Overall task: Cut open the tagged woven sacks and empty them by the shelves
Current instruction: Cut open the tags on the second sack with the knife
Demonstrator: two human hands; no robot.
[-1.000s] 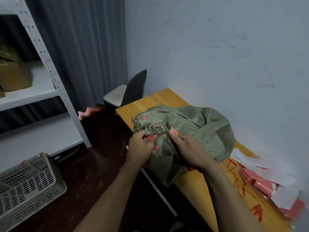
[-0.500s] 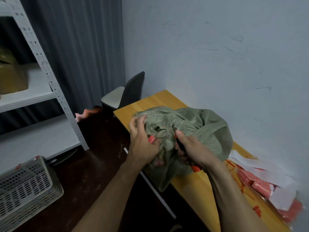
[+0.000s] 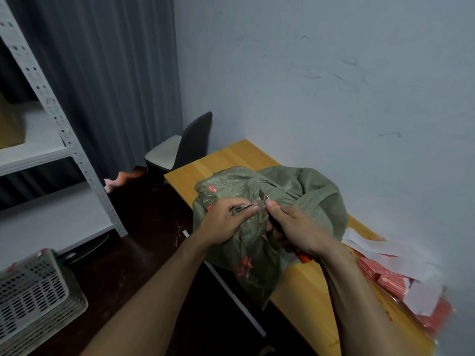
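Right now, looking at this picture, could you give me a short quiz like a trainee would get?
1. True or false: the left hand grips the green sack on the wooden table.
2. The right hand holds: A) a knife, B) scissors, C) nothing.
3. What seat stands beyond the table's far end?
Key: 1 true; 2 A; 3 a dark chair.

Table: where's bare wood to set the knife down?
Far end of the table, between sack and chair, is bare. So is the near strip between the sack's hanging end and the red packets. Crowded along the wall: packets, paper strips.
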